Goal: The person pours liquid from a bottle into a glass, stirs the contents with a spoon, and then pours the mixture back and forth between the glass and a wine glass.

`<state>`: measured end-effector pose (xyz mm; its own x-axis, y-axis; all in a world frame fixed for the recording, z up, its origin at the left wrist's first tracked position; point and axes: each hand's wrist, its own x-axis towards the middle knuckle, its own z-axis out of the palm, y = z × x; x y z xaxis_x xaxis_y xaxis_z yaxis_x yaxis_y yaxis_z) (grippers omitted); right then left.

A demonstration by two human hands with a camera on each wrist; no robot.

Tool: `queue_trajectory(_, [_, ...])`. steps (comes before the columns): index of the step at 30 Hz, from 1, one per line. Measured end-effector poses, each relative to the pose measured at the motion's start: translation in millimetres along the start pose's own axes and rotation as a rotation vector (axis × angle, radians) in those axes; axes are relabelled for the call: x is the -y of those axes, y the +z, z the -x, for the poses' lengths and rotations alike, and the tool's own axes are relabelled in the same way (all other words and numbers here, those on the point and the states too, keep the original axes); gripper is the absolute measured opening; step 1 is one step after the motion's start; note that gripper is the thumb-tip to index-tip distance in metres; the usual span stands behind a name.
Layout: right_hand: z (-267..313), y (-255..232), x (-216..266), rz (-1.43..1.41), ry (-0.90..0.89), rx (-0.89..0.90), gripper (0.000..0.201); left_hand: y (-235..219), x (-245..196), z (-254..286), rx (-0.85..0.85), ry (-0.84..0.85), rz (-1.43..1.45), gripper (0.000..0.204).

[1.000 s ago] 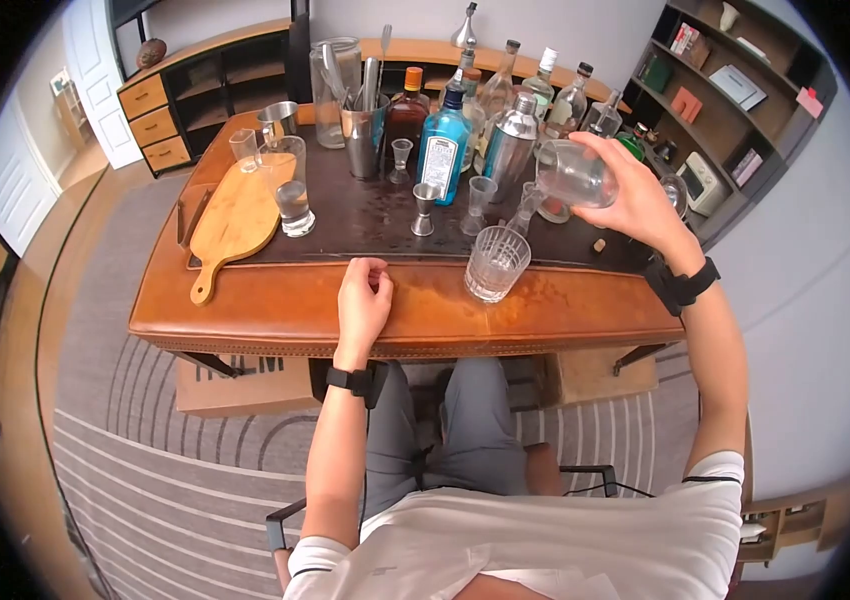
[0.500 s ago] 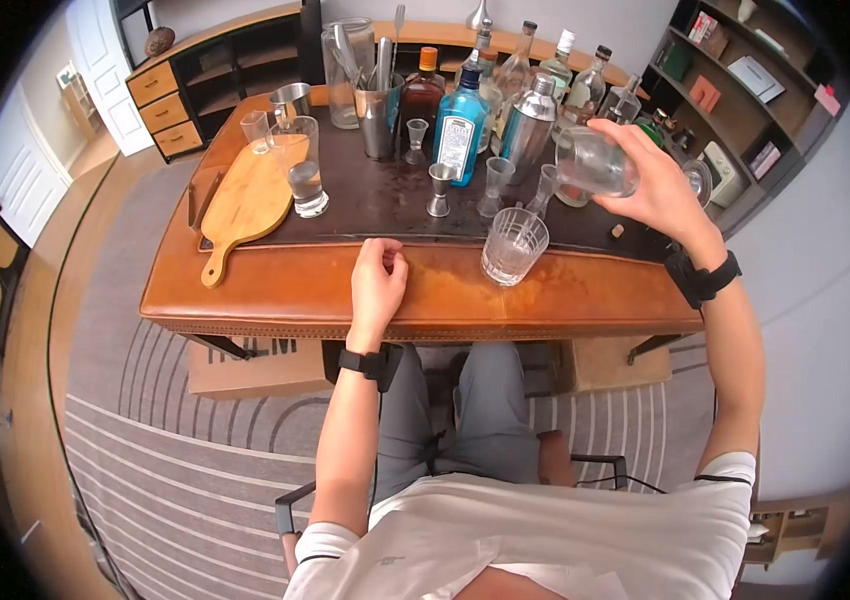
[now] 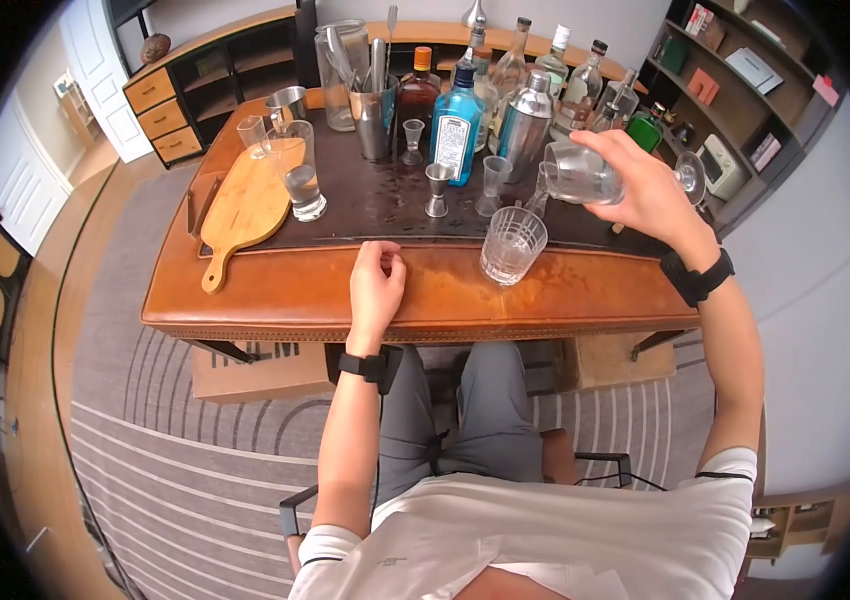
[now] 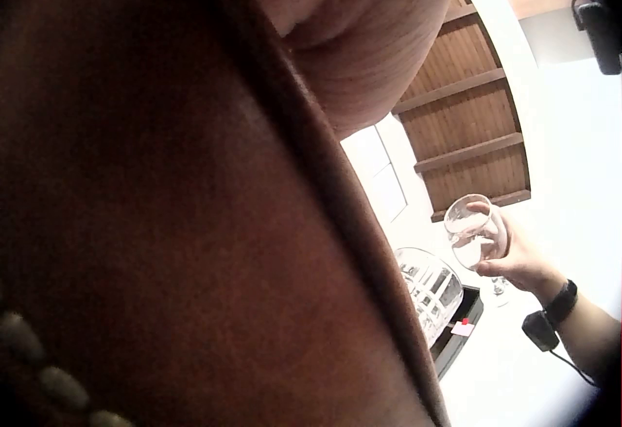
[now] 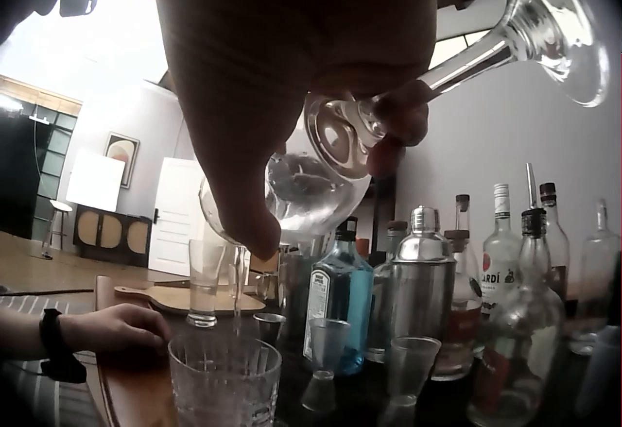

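Note:
My right hand (image 3: 640,185) grips a clear stemmed glass (image 3: 573,172) by its bowl, tipped sideways with its mouth to the left. In the right wrist view, the stem and foot (image 5: 564,34) stick out past my fingers, and a thin stream of clear liquid (image 5: 239,281) falls from the rim toward a cut-glass tumbler (image 5: 225,374). That tumbler stands upright on the leather front strip of the table, below and left of the tilted glass. My left hand (image 3: 377,285) rests on the table's front edge, fingers loosely curled and holding nothing.
Behind the tumbler stand small measuring glasses (image 3: 494,185), a metal jigger (image 3: 437,190), a blue bottle (image 3: 457,135), a cocktail shaker (image 3: 525,125) and several other bottles. To the left lie a wooden board (image 3: 250,205) and a tall glass with clear liquid (image 3: 305,190).
My right hand has lowered the tilted stemmed glass slightly and brought it closer to the tumbler. The head view has shifted a little; my left hand stays at the table edge.

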<state>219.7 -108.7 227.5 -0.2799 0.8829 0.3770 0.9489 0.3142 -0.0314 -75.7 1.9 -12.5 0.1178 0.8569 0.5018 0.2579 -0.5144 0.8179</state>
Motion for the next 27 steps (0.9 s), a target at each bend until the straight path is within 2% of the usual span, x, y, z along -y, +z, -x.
queue_trajectory(7, [-0.6,8.4,0.2,0.121,-0.063,0.058,0.08,-0.1,-1.0,0.3,0.002,0.001,-0.009,0.01])
queue_trajectory(13, [0.7,13.8,-2.5,0.228,-0.142,0.006,0.08,0.4,1.0,0.0,0.009,-0.016,0.013,0.01])
queue_trajectory(27, [0.1,30.1,-7.9,0.253,-0.242,-0.038,0.081,2.0,4.1,-1.0,0.003,0.006,-0.002,0.01])
